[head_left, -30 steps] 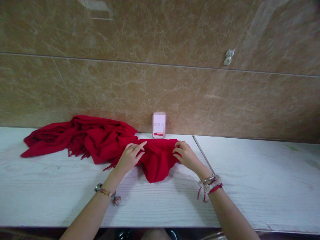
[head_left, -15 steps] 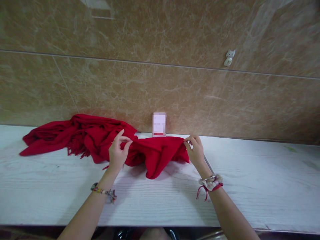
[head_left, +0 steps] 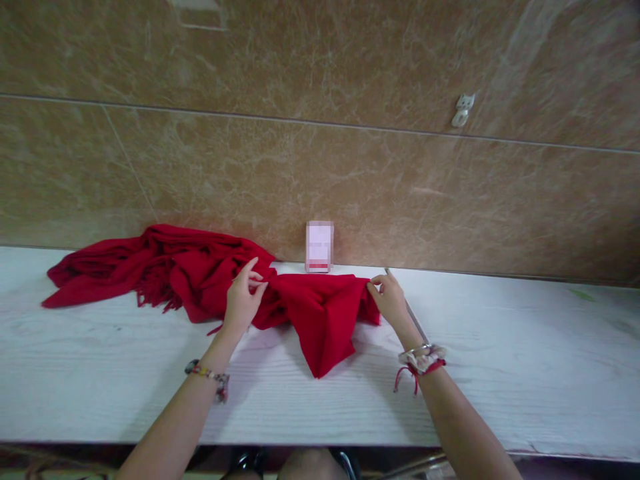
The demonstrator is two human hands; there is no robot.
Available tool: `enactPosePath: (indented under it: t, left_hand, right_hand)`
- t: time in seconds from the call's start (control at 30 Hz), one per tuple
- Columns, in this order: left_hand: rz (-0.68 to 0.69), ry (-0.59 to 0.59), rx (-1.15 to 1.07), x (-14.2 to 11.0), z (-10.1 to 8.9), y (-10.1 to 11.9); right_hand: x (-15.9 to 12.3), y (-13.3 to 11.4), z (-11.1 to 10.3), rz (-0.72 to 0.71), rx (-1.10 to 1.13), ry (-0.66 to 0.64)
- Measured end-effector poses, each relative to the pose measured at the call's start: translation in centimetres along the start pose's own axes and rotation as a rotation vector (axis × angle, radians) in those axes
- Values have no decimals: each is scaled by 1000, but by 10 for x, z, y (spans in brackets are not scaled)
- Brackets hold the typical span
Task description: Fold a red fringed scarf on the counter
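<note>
The left hand (head_left: 245, 300) and right hand (head_left: 393, 300) are pinching the far edge of the red fringed scarf (head_left: 213, 273) between their fingers over the tabletop (head_left: 500, 360). Its flap (head_left: 325, 333) (the fringe (head_left: 157, 293) is lying off left) is reaching nearer than a moment ago, spreading the cloth.

Left hand (head_left: 243, 301) and right hand (head_left: 391, 300) pinch the red cloth (head_left: 323, 307).
</note>
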State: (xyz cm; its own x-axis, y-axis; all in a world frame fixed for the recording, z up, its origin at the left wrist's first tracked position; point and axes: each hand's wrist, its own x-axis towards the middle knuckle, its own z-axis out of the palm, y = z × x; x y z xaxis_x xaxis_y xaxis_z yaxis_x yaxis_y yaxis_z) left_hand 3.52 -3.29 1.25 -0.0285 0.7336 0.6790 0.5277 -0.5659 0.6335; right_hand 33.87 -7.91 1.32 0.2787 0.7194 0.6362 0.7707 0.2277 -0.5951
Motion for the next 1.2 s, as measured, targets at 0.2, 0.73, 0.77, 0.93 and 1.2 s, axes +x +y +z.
enactPosePath:
  t: [0.2,0.73,0.77,0.93,1.2]
  left_hand:
    - [342,-55,237,-9,4,11]
    - [841,-450,294,-25,13,34]
    - [852,-461,308,-25,14,33]
    - [878,-479,352,-27,17,33]
    - [911,-491,279,-34,21,42]
  right_hand:
    - [-5,4,5,-113,-34,-75]
    - [-11,-29,-15,-566,-83,-493]
    - [-11,-28,-15,-569,-100,-497]
    - [-11,-28,-16,-569,-143,-525]
    - [-16,-27,-10,-532,-258,-520]
